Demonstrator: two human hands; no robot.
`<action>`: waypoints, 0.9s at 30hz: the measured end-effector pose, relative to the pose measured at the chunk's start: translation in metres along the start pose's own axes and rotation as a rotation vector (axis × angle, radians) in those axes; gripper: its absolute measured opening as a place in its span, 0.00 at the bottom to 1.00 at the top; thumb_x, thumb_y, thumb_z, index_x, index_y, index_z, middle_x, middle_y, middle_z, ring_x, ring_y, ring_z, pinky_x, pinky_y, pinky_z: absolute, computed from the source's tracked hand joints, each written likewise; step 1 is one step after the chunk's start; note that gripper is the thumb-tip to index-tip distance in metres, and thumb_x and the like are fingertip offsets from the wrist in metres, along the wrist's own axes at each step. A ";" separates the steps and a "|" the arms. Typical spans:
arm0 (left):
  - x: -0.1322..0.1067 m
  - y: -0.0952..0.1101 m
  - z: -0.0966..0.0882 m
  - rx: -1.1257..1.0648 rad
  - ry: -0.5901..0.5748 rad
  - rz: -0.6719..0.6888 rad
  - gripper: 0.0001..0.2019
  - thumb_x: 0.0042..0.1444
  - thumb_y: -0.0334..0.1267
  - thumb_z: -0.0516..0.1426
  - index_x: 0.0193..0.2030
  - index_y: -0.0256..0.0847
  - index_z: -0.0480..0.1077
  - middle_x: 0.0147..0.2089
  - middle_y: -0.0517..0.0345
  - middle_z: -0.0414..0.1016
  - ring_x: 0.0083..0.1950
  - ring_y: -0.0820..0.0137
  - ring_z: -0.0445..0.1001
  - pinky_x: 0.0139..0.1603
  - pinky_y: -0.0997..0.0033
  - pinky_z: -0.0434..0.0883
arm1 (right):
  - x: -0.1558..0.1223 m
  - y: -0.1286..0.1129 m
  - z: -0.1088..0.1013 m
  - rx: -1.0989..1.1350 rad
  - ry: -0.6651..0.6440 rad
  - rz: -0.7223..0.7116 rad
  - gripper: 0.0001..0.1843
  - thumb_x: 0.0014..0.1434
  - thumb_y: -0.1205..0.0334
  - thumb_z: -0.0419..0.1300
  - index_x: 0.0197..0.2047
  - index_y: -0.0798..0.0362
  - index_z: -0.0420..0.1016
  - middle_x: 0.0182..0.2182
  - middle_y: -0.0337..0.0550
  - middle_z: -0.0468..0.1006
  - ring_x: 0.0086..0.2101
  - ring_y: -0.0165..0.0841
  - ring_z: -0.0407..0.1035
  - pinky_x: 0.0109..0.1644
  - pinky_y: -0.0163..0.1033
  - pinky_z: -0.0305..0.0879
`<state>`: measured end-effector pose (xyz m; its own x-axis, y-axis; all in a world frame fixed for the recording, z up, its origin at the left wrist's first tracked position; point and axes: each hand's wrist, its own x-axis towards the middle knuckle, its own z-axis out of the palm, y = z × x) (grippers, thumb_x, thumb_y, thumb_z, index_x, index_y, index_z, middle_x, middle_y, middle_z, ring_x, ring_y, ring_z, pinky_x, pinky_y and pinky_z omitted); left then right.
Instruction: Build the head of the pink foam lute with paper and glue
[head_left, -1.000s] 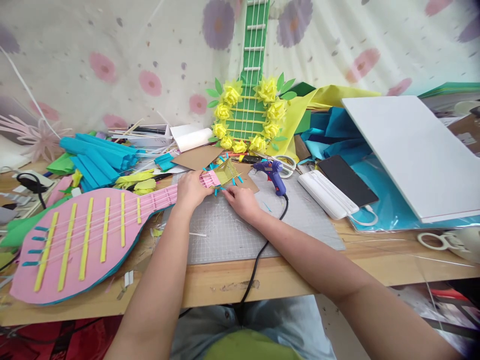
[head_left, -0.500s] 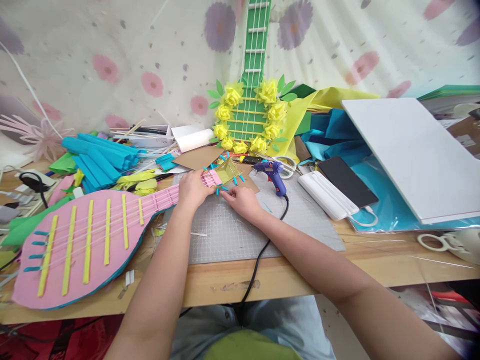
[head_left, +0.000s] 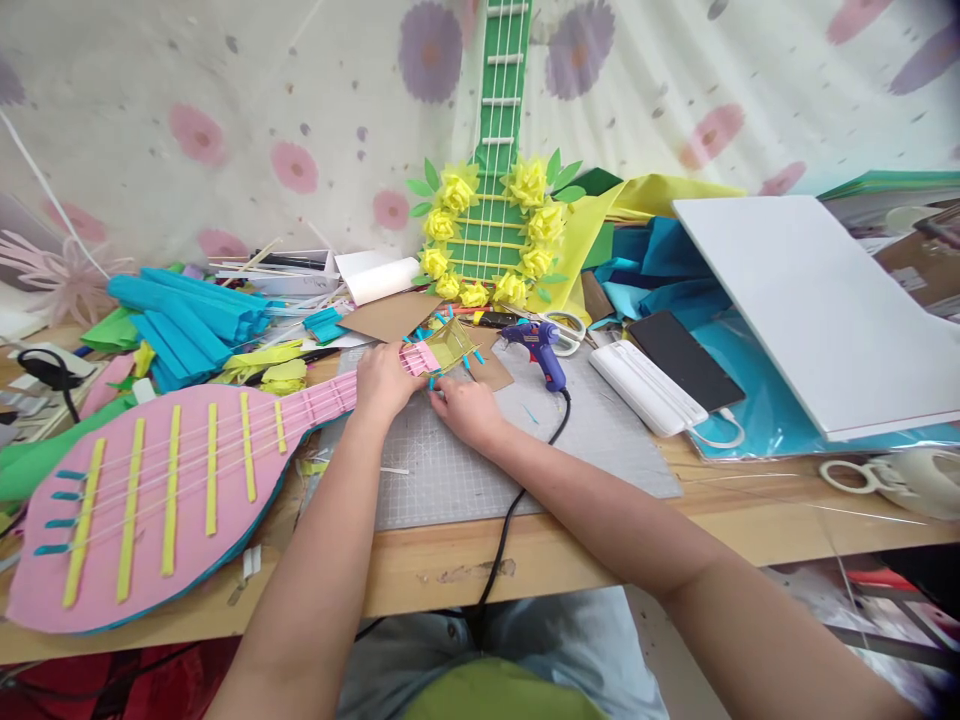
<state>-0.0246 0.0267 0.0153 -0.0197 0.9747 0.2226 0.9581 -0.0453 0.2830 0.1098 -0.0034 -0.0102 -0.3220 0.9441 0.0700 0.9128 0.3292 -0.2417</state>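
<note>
A pink paper craft guitar (head_left: 193, 480) with yellow strips and white strings lies on the table, its neck slanting up to the right. My left hand (head_left: 384, 380) is closed around the neck just below the olive-yellow headstock (head_left: 450, 346). Several small blue pegs (head_left: 478, 356) stick out from the headstock's edges. My right hand (head_left: 469, 410) has its fingertips pinched at a blue peg (head_left: 433, 381) on the headstock's near side; the fingers partly hide the contact. To the right of the headstock a purple hot glue gun (head_left: 541, 350) rests on the grey cutting mat (head_left: 585, 450).
A green craft guitar (head_left: 487, 235) with yellow paper flowers stands at the back. A white power bank (head_left: 646, 388), a dark phone (head_left: 686, 355) and a white board (head_left: 810, 310) lie to the right. Blue crepe paper (head_left: 187, 310) is piled left. The glue gun's cord (head_left: 517, 500) crosses the mat.
My right hand has shifted slightly left along the headstock's near edge to the peg by the neck. My left hand keeps its hold. The whole view has moved a little.
</note>
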 end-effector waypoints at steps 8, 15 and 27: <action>-0.002 0.002 -0.001 0.000 -0.028 -0.002 0.22 0.42 0.44 0.61 0.46 0.39 0.70 0.44 0.48 0.74 0.46 0.57 0.70 0.46 0.63 0.64 | -0.001 -0.002 -0.003 -0.071 -0.042 -0.010 0.19 0.65 0.59 0.41 0.46 0.57 0.70 0.39 0.54 0.79 0.38 0.38 0.74 0.40 0.38 0.64; -0.002 0.001 0.003 0.019 0.013 0.036 0.22 0.42 0.43 0.61 0.45 0.38 0.70 0.45 0.48 0.74 0.46 0.57 0.70 0.46 0.63 0.65 | -0.003 -0.004 -0.007 -0.098 -0.065 -0.011 0.19 0.65 0.61 0.39 0.46 0.57 0.68 0.40 0.54 0.78 0.39 0.39 0.74 0.40 0.39 0.64; -0.005 0.004 0.002 0.029 0.015 0.036 0.24 0.41 0.42 0.62 0.46 0.37 0.70 0.46 0.47 0.73 0.48 0.56 0.69 0.48 0.62 0.65 | -0.001 -0.005 -0.001 -0.116 -0.071 -0.006 0.19 0.65 0.62 0.39 0.46 0.59 0.68 0.40 0.55 0.78 0.39 0.39 0.74 0.40 0.39 0.66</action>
<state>-0.0202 0.0217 0.0133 0.0113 0.9692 0.2462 0.9661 -0.0741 0.2474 0.1062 -0.0063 -0.0084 -0.3411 0.9400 0.0020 0.9322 0.3385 -0.1279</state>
